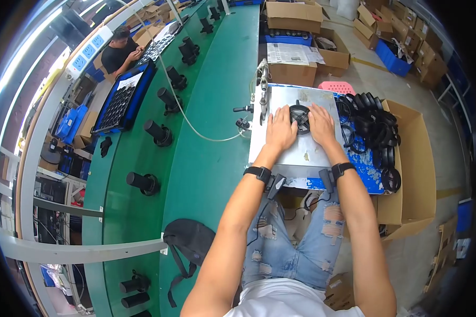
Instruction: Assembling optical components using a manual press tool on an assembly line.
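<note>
A black round part [300, 119], spoked like a wheel and with a small stub at its top, lies on a silver metal plate [301, 153]. My left hand [281, 129] rests at its left edge, fingers stretched out flat and pointing away from me. On the opposite side, my right hand [322, 124] lies with its fingers straight, partly covering the part's right edge. Both hands touch the part without wrapping round it. Just left of the plate stands a metal clamp or valve fixture [263, 84] with black knobs. What lies under my palms is hidden.
Black rings and round parts [375, 127] are heaped to the right on a blue surface, beside an open cardboard box [415, 164]. A green conveyor [222, 105] runs along the left, carrying black cylindrical parts [156, 132] and a black bag [190, 240]. Another person [120, 50] sits beyond it.
</note>
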The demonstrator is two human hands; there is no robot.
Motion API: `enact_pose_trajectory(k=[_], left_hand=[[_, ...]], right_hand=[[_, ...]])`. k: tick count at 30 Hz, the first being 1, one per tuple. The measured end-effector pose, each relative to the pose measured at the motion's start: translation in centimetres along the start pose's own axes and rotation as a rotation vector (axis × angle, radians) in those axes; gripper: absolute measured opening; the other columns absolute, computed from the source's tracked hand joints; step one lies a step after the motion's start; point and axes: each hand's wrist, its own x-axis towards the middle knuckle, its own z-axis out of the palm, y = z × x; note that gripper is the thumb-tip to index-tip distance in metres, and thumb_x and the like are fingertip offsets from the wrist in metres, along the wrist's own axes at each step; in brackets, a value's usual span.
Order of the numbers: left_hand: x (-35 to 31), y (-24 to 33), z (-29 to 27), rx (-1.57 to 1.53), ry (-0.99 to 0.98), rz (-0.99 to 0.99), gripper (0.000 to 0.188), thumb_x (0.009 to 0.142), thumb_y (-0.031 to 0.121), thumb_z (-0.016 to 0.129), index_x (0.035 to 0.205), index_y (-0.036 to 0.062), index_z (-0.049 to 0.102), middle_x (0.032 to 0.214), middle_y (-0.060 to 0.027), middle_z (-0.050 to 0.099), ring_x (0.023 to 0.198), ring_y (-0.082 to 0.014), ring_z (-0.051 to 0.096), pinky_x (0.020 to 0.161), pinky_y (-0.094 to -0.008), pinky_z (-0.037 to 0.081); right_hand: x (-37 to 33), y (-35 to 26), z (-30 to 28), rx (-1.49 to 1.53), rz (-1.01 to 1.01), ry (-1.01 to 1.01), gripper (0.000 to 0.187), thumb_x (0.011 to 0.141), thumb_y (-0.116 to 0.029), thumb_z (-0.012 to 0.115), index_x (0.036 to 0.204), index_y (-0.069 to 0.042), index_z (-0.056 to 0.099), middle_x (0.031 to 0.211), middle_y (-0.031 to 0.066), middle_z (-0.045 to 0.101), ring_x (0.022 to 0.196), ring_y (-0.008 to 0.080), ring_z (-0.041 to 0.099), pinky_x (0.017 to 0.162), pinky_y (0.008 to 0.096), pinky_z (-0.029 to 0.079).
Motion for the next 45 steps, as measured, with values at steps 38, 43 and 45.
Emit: enact_pose_trajectory(k=[38,43,45], left_hand=[[-1.2,-3.1,-5.3,-0.299,0.464,0.157,0.024,0.082,0.004,0.054,0.105,-0.0009,0.058,0.107,-0.0196,0.06,0.102,-0.0348,0.059,0.092,-0.0398,0.045],[2.2,-11.9,-11.0,-0.142,0.371,-0.451,0.042,0.088,0.028,0.054,0.114,-0.0051,0.055,0.118,-0.0259,0.057,0.114,-0.0403,0.053,0.099,-0.0424,0.041],[4.6,-14.6,-10.1,-0.121,0.149,-0.616,0.054,0.09,0.036,0.051,0.12,-0.0083,0.051,0.124,-0.029,0.054,0.119,-0.0416,0.05,0.102,-0.0432,0.039]], right_hand=[[-2.8,-4.2,-2.0,0.022,-0.083,-0.147,0.087,0.081,-0.048,0.065,0.146,-0.002,0.03,0.154,0.0196,0.021,0.141,0.035,0.025,0.112,0.0515,0.023],[-2.5,-5.1,-3.8,0.053,-0.055,-0.131,0.087,0.08,-0.045,0.066,0.147,-0.006,0.028,0.155,0.0191,0.02,0.137,0.0367,0.031,0.113,0.0508,0.023],[-2.5,-5.0,-3.3,0.045,-0.046,-0.143,0.086,0.08,-0.045,0.066,0.147,-0.007,0.028,0.154,0.0185,0.021,0.137,0.0367,0.032,0.113,0.0507,0.023]])
